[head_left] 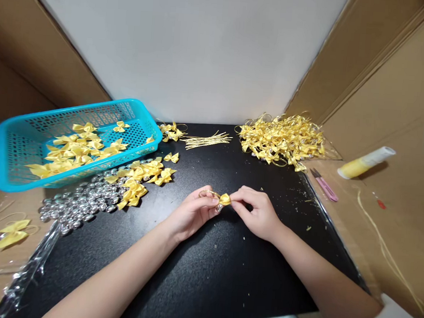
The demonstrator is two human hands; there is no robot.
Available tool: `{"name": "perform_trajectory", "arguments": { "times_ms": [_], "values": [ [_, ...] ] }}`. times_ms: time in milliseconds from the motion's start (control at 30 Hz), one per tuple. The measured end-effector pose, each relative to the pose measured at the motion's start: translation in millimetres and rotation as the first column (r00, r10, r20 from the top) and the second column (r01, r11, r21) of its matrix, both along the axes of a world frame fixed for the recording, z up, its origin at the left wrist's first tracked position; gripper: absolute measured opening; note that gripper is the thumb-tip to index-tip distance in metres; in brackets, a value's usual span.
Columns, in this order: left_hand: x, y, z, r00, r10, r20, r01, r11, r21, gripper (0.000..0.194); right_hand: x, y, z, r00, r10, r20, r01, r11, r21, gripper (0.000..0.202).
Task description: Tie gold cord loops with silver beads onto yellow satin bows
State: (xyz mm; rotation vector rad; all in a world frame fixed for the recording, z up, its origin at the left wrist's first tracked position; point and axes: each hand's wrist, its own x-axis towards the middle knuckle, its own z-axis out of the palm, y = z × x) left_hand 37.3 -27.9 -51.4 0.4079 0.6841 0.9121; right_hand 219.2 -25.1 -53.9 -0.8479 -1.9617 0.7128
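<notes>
Above the middle of the black table (204,274), both hands pinch one yellow ribbon bow (225,199). My left hand (195,211) holds its left side, with a loop of gold cord (209,193) around the fingertips. Just under the bow, beside the left thumb, hangs a small shiny silver bell or bead (219,207); its exact kind is hard to make out. My right hand (255,210) grips the bow's right tail between thumb and forefinger.
At the left stands a blue basket (1,159) of yellow bows, with silver beads (85,201) and loose bows before it. Cut gold cords (208,140) lie at the back. Finished-looking bows (282,137) are heaped back right, near pink snips (324,185) and a spool (366,162).
</notes>
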Motion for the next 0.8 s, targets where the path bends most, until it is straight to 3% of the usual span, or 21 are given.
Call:
{"name": "perform_trajectory", "arguments": {
  "times_ms": [400, 800],
  "values": [
    [1.3, -0.8, -1.5, 0.996, 0.050, -0.069, -0.050, 0.999, -0.004, 0.028, -0.9, -1.9, 4.2, 0.994, -0.053, 0.099, 0.043, 0.994, 0.096, 0.019],
    [6.1, -3.0, -5.1, 0.984, 0.128, -0.122, -0.129, 0.992, 0.004, 0.026, -5.8, -6.5, 5.2, 0.993, -0.070, 0.096, 0.061, 0.994, 0.096, 0.021]
  ]
}}
